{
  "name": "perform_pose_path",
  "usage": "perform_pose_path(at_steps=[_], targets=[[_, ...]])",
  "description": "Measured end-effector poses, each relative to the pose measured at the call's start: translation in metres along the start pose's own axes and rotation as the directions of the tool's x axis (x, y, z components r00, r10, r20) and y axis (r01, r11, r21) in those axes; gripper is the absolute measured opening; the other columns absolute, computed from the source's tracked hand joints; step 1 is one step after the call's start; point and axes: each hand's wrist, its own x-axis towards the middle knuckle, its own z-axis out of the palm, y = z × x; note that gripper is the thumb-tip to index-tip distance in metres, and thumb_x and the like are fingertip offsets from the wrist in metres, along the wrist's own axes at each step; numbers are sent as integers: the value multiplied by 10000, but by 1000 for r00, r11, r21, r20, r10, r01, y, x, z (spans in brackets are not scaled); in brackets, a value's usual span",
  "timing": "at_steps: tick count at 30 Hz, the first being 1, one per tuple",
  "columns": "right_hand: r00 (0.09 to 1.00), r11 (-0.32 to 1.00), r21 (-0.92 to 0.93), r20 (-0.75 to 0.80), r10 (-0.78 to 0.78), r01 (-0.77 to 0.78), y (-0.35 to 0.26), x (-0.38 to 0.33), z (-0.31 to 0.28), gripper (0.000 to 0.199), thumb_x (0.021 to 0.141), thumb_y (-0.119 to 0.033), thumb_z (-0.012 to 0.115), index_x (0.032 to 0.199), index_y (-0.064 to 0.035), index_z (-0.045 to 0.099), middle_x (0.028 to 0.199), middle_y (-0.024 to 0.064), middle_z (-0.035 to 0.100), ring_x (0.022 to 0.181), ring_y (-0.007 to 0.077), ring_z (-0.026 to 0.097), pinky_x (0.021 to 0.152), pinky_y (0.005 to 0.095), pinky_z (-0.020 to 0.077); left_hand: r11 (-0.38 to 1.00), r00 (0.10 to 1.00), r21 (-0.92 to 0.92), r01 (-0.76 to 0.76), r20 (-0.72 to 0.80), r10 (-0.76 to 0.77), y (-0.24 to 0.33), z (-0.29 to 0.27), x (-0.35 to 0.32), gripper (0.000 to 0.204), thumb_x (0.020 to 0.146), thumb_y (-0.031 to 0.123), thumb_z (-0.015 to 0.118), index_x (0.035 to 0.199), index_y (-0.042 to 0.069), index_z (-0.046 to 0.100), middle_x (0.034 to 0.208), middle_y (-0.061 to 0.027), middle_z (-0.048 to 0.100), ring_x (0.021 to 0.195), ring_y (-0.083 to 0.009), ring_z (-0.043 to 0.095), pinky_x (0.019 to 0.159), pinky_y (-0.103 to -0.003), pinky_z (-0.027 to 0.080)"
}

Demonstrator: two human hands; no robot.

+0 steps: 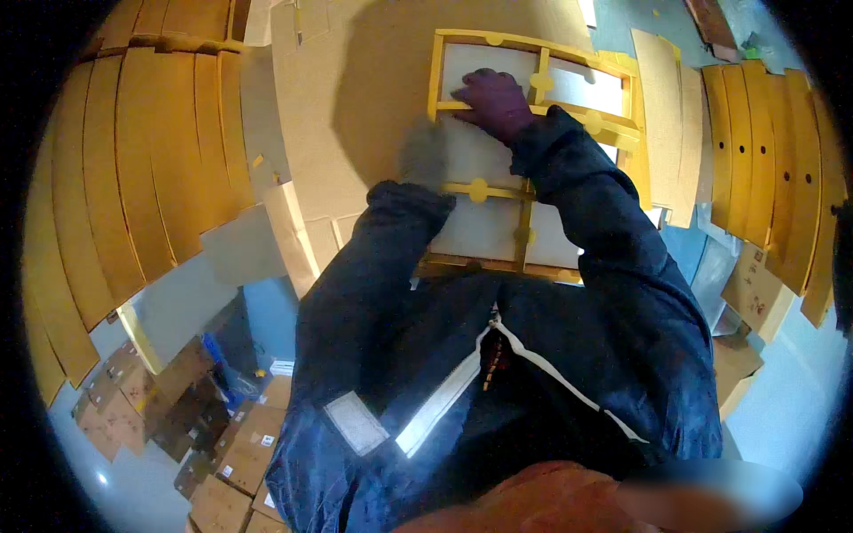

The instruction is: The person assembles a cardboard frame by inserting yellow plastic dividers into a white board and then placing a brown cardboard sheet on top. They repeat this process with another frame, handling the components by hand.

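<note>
Dark blue jacket sleeves (613, 266) fill the lower middle of the view, both forearms reaching up and away from the body toward the workpiece.

Workpiece: yellow frame (533, 115), rectangular, a grid of thin yellow bars with round yellow tabs at the crossings, laid over pale white panels. It lies flat on a large tan cardboard sheet (355, 98), directly ahead of the torso, its near edge close to the jacket. Upper bars bend with the lens.

Right hand (493, 102): in a dark purplish glove, palm down, fingers spread flat and pressing on the upper left cell of the frame, across one horizontal bar. It grips nothing; it rests open on the surface.

Left hand (424, 153): in a grey glove, motion-blurred. It sits at the left edge of the frame, just below and left of the right hand. Whether it is open or closed around the edge cannot be told from the blur.

Surroundings: curved yellow-brown board stacks (151, 160) stand to the left, and a second set (773, 169) to the right, well apart from the frame. Brown cardboard boxes (240, 453) lie on the floor at lower left.
</note>
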Motion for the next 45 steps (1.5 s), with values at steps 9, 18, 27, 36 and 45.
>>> perform_pose_path(at_steps=[9, 18, 27, 36, 45], targets=[[924, 967, -44, 288, 252, -250, 66, -91, -56, 448, 841, -357, 747, 1166, -63, 655, 1053, 180, 687, 947, 381, 659, 855, 446, 528, 883, 910, -244, -402, -4, 414, 51, 13, -46, 446, 946, 398, 573, 1232, 56, 571, 1177, -211, 620, 1092, -383, 599, 949, -486, 469], [947, 972, 193, 313, 66, -131, 84, -79, -19, 260, 957, -339, 565, 992, -87, 618, 895, 183, 664, 877, 414, 639, 781, 493, 520, 997, 986, 10, -79, 151, 77, 100, 63, -34, 383, 900, 382, 593, 1141, 85, 610, 1083, -174, 662, 962, -393, 652, 831, -511, 518], [899, 964, 156, 418, 134, -217, 73, -63, 10, 260, 966, -323, 509, 1061, -100, 605, 992, 183, 674, 940, 404, 644, 822, 471, 523, 994, 993, 55, -93, 77, 88, 81, 72, -28, 339, 889, 351, 607, 1071, 66, 610, 998, -174, 653, 904, -370, 657, 741, -490, 541], [792, 942, -48, 527, 308, -333, 47, -30, 1, 241, 968, -217, 456, 1080, -63, 604, 1058, 198, 678, 971, 368, 672, 850, 466, 534, 985, 987, 60, -160, -22, 162, 67, 63, -26, 309, 897, 346, 594, 1048, 76, 603, 979, -152, 651, 880, -373, 651, 754, -492, 526], [990, 983, 159, -86, 111, -96, 57, -77, -31, 701, 744, -334, 821, 1332, -92, 526, 1287, 174, 583, 1173, 352, 566, 977, 434, 466, 928, 893, 68, -366, -257, 370, 63, 56, -24, 409, 834, 310, 685, 1128, 44, 585, 1024, -157, 629, 991, -377, 596, 898, -478, 469]])
